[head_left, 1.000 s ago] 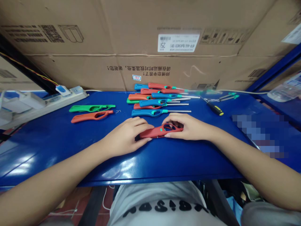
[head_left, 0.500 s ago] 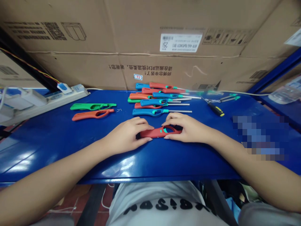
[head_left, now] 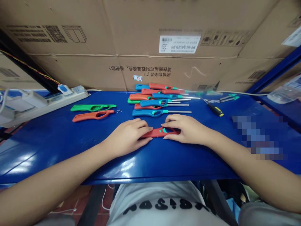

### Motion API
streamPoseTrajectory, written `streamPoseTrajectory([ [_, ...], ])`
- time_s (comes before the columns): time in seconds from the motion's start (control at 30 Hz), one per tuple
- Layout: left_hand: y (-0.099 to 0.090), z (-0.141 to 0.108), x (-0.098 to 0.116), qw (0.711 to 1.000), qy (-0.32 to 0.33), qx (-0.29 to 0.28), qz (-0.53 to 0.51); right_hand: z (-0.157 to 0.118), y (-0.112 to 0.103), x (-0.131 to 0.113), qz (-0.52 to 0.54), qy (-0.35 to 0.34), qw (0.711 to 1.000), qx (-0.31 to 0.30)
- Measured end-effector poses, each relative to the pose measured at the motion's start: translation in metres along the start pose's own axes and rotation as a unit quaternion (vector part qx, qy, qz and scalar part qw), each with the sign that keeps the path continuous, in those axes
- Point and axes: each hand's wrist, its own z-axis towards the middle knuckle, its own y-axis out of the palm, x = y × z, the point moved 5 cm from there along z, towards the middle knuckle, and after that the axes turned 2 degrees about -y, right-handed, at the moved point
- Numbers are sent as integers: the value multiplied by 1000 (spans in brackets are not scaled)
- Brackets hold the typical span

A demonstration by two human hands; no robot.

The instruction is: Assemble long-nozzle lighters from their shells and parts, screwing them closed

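A red lighter [head_left: 156, 132] with a green trigger lies level on the blue table, between my two hands. My left hand [head_left: 131, 135] is closed around its handle end, thumb on the near side and fingers on the far side. Around the trigger-loop end, my right hand [head_left: 185, 128] is closed in the same way. The lighter's right tip is hidden by the right hand. Just beyond my hands lies a blue lighter [head_left: 143, 113] with a metal tube, at the front of a pile of several red, blue, orange and green lighters.
Left of the pile are a green lighter shell [head_left: 90, 108], an orange lighter shell [head_left: 91, 116] and a small bent wire [head_left: 119, 111]. A screwdriver [head_left: 215, 110] lies at the right. A power strip [head_left: 54, 100] runs along the left; a cardboard box [head_left: 131, 40] stands behind.
Both hands keep their grip on the red lighter. It has shifted only very slightly, and the view has tilted a little.
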Motion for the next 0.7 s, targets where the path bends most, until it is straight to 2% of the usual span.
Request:
streamPoseTrajectory([
  [0.1, 3, -1, 3, 998, 21, 6, 60, 0, 1, -4, -67, -23, 997, -10],
  [0.27, 3, 1, -5, 998, 2, 7, -63, -1, -1, -2, -52, -55, 997, -4],
  [0.43, 1, 3, -3, 988, -6, 18, -151, -2, -4, -3, -39, -21, 999, 26],
  [0.7, -2, 3, -11, 988, -48, 20, -144, -3, -13, 6, -5, 17, 1000, 24],
])
